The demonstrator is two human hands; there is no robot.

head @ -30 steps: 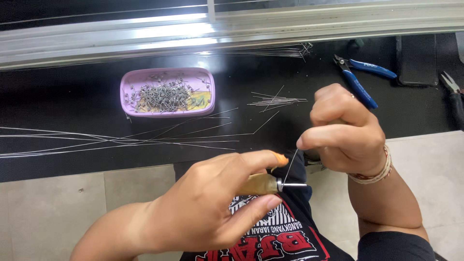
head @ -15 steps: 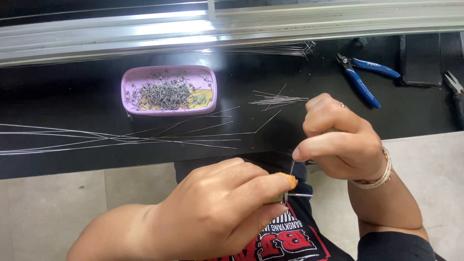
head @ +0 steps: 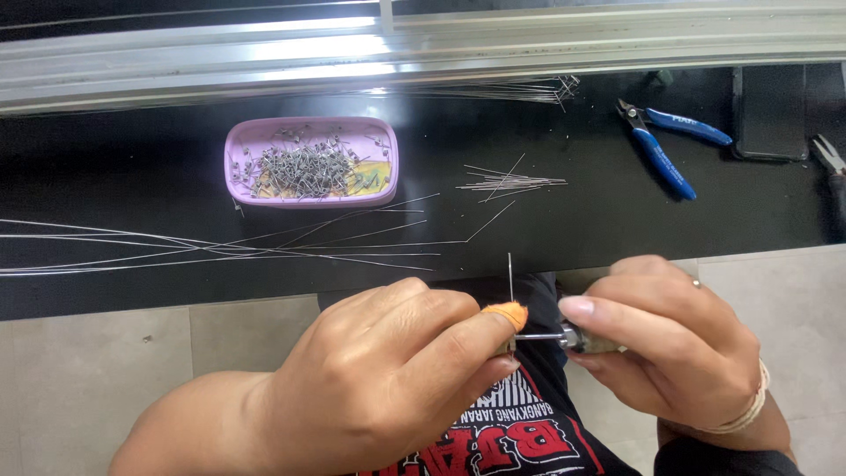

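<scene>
My left hand is closed, with an orange fingertip cover on one finger. It pinches a short straight wire that stands upright just in front of the black table's edge. My right hand is beside it, closed on a small hand tool. The tool's thin metal shaft points left and meets the wire at my left fingertips. Both hands are over my lap, below the table.
On the table a pink tray holds several small bent wire pieces. Long thin wires lie at the left and a small pile of short wires in the middle. Blue-handled cutters, a black phone and other pliers are at the right.
My right hand has come down from the table edge to the level of my left hand and now grips the tool. The wire now stands upright at my left fingertips.
</scene>
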